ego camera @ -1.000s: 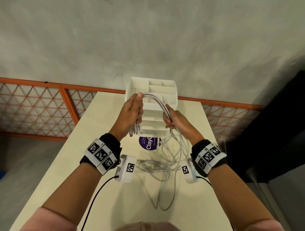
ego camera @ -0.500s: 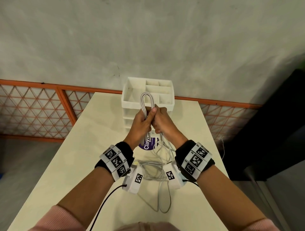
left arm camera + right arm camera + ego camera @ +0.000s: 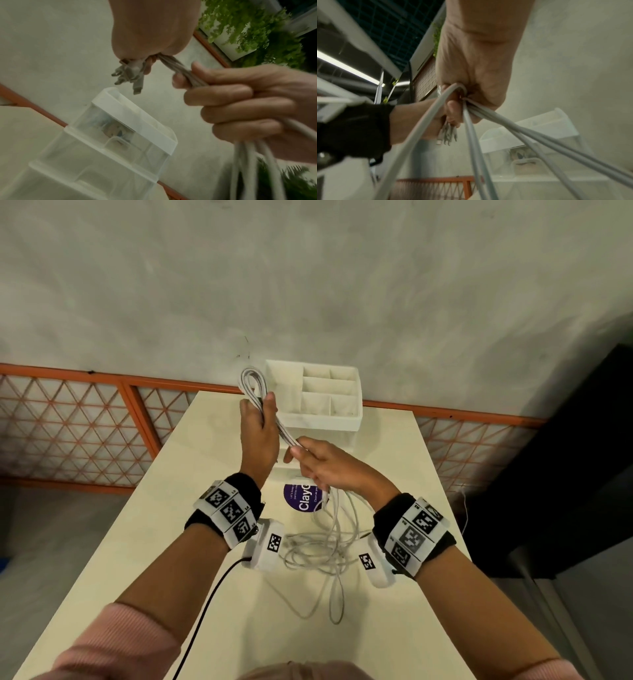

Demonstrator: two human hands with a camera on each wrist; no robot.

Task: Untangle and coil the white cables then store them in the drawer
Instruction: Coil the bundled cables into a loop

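My left hand (image 3: 257,426) grips a folded loop of the white cables (image 3: 254,383) in front of the white drawer organizer (image 3: 329,419). Several plug ends (image 3: 130,73) hang out below its fist in the left wrist view. From that fist the strands run down to my right hand (image 3: 320,463), which is curled round the cable bundle (image 3: 190,77). Below the right hand (image 3: 471,75) the loose cables (image 3: 530,135) drop to a tangled heap (image 3: 322,546) on the cream table (image 3: 394,611).
A purple round sticker (image 3: 303,498) lies on the table in front of the organizer. The organizer's clear drawers (image 3: 106,146) hold small items. An orange lattice railing (image 3: 68,426) runs behind the table. A dark cabinet (image 3: 565,457) stands at the right.
The hands came together, folding the cables into a loop. Now the left hand has lifted the loop up and left, and the right hand has slid down the strands to the right.
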